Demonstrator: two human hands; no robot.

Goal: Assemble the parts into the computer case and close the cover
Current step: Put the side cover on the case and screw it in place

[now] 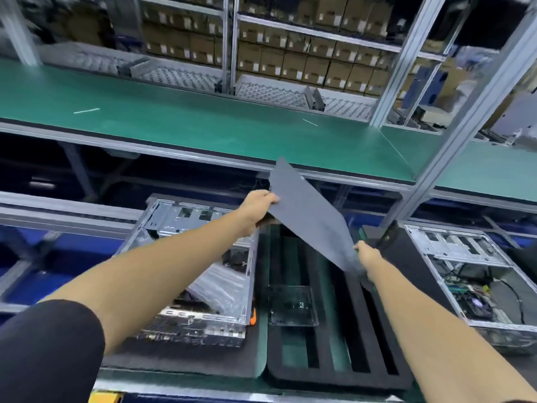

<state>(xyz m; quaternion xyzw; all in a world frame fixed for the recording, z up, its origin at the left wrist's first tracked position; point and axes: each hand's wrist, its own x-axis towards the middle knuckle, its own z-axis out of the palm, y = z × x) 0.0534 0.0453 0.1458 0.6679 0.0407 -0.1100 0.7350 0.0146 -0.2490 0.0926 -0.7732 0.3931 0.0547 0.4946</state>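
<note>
Filling the far background, shelving (290, 39) holds rows of brown cartons, blurred. In front of it runs a long green bench (174, 123) on a grey metal frame, with an upright post (470, 117) rising at right; two thin pale strips lie on the green top, well apart. Perforated metal trays (180, 75) sit along the bench's far edge.

Below, at the near work level: an open case (197, 257), silver, lying on its side on a dark mat (180, 362), left of centre; clear plastic wrap shows inside it. A second case (476, 280), also open, lies at right with a board and cables visible inside. Between the two sits a black slotted foam tray (334, 344) with a small clear box (292, 305) resting on it.

The cover (308, 213), a flat grey panel, is held tilted in the air above the foam tray, between the cases, its far corner raised toward the bench edge. The left hand (257, 209) grips the panel's left edge, fingers curled round it. The right hand (367, 254) pinches the near lower corner. Both forearms are bare; a black sleeve (49, 350) shows at lower left.
</note>
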